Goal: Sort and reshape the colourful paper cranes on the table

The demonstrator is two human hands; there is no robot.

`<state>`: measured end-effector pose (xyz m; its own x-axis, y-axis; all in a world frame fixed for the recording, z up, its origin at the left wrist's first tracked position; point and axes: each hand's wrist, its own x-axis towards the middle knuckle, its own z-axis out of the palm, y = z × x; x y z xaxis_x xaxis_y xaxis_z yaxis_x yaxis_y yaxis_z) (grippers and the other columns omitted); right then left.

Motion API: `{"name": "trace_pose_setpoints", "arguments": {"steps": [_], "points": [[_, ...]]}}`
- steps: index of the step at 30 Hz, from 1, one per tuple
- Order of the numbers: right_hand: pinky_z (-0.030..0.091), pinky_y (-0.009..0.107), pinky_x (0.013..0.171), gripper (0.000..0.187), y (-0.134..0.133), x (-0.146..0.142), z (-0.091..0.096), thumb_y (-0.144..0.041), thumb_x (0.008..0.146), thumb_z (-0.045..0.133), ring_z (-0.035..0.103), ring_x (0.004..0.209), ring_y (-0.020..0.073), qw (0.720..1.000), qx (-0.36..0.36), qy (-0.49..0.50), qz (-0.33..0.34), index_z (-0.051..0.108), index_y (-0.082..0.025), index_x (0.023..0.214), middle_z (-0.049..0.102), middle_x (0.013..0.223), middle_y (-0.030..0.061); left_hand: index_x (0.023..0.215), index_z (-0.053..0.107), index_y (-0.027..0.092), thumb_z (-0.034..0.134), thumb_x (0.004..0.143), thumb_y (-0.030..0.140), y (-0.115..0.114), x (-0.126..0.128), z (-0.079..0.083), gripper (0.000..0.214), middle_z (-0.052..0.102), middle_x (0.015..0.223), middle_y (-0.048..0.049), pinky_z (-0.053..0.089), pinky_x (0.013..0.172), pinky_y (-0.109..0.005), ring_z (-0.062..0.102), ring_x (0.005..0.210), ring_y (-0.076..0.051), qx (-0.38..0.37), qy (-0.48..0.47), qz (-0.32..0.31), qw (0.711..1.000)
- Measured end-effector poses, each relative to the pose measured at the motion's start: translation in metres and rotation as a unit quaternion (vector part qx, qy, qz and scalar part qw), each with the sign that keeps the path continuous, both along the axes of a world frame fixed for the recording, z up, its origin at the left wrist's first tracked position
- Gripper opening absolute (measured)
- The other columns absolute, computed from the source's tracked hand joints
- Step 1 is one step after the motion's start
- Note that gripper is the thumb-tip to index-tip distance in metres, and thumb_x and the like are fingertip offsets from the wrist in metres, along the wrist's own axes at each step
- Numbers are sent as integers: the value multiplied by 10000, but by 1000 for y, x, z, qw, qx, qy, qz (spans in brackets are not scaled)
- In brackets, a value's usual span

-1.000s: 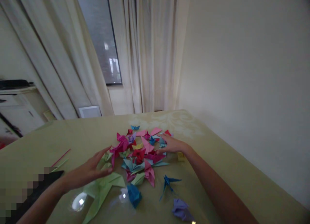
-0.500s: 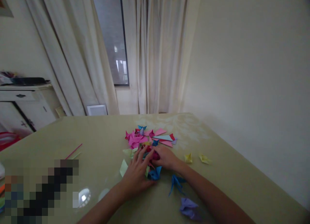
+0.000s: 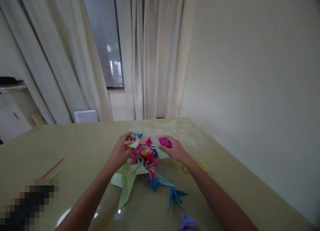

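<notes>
Taking the heap of folded paper (image 3: 147,156) as the clock's middle, with twelve toward the window, I see a thin pink stick (image 3: 52,168) lying between eight and nine, well apart on the desk (image 3: 82,144). The left hand (image 3: 122,151) is at nine, its fingers bent against the heap's edge; I can't tell whether its grip holds anything. Between seven and eight, a large pale green folded paper (image 3: 128,177) spreads its points beneath that wrist. At two, a magenta folded paper (image 3: 165,142) sits in the narrow grip of the right hand (image 3: 176,150); too hard a squeeze could crush its folds. Around five lies a spiky blue folded paper (image 3: 176,195), with a purple one (image 3: 188,222) farther out. If the heap is pushed that way, loose pieces could slide and bend those spikes. Toward half past three, the right forearm could sweep yellow folded paper (image 3: 203,166) aside, being right beside it.
</notes>
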<state>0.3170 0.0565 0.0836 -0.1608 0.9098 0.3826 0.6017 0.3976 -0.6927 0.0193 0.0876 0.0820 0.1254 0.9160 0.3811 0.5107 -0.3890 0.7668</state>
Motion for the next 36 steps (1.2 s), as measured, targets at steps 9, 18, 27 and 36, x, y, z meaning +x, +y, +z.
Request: {"name": "trace_pose_setpoints", "arguments": {"steps": [9,18,27,36], "points": [[215,612,1239,1299,13,19,-35,-705,575,925,139,1598,468,962,-160,-214,-54,309,-338,1659,102,1759,189,1556,480,273,592,812,776,17,-19,-38,905,495,1581,-192,382,1118,-655,465,1428,-487,-109,288,69,949],[397,581,1133,1037,78,-23,-23,-545,655,929,553,1348,444,953,-113,-278,38,524,-175,1536,582,1498,227,1427,571,224,762,769,386,-2,14,-27,704,635,1441,-131,455,1137,-430,590,1322,-315,-39,109,-243,963],[466,434,1097,731,89,-57,-17,-381,769,870,636,1259,305,959,-71,-180,207,611,-183,1424,675,1389,125,1471,529,168,658,879,495,16,-25,-15,689,580,1457,-201,391,1175,-515,534,1369,-365,-15,174,-59,983],[399,489,1165,735,144,-119,-13,-622,938,675,515,1394,341,963,-110,-222,102,549,-151,1489,584,1495,188,1659,235,147,560,843,757,32,-80,-49,1069,170,1723,-275,305,1147,-711,252,1540,-525,-132,215,205,946]]}}
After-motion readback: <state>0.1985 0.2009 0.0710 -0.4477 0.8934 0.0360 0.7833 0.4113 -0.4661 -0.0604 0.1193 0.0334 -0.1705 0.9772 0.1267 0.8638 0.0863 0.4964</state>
